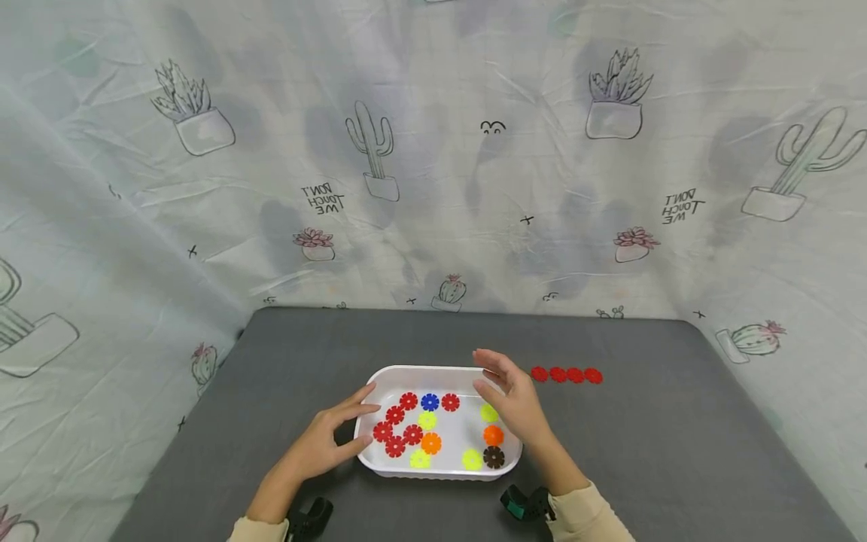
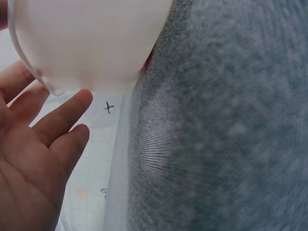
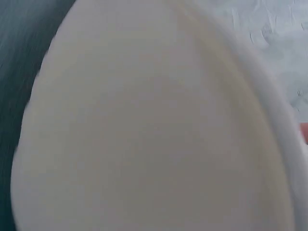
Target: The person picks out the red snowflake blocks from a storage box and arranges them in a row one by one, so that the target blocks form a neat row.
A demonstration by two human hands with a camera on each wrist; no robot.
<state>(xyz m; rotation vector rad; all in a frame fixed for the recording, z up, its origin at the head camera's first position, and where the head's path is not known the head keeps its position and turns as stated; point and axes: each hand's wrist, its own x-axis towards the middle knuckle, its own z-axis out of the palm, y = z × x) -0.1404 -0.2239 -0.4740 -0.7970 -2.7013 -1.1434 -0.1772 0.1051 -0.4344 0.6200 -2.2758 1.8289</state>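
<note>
A white oval-cornered tray (image 1: 447,474) holds flat notched discs: several red ones (image 1: 395,415), a blue one (image 1: 430,402), yellow ones (image 1: 427,420), orange ones (image 1: 493,435) and a dark brown one (image 1: 494,457). At the tray's left end is my left hand (image 1: 323,443), fingers spread over the rim; the left wrist view shows its fingers (image 2: 62,118) by the tray's side (image 2: 91,48). My right hand (image 1: 516,403) is over the right end, fingers loosely bent, nothing seen in it. The tray wall (image 3: 144,120) fills most of the right wrist view.
A row of several red discs (image 1: 566,375) lies on the grey table (image 1: 643,452) right of the tray, behind my right hand. Pale printed cloth (image 1: 433,150) hangs behind and at both sides of the table.
</note>
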